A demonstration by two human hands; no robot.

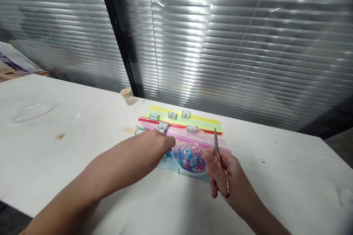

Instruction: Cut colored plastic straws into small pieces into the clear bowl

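Note:
A clear round bowl (190,172) holds many short cut pieces of blue, pink and red straw (191,158). It is over a spread of coloured straws. My left hand (157,145) is closed at the bowl's left rim, its fingertips partly hidden behind the thumb side. At the right rim, my right hand (224,174) is closed around scissors (217,156) with copper-coloured handles. Their blades point up and away, close together. The right fingertips reach the bowl's edge. Bundles of yellow, red, pink and blue straws (206,119) lie behind and under the bowl, several with paper bands (186,114).
A small glass jar (127,97) with a cork lid stands at the table's back edge. Clear plastic pieces (34,112) lie at left on the white table (91,125). Window blinds (234,44) rise behind. A tiny blue scrap (263,162) is at right.

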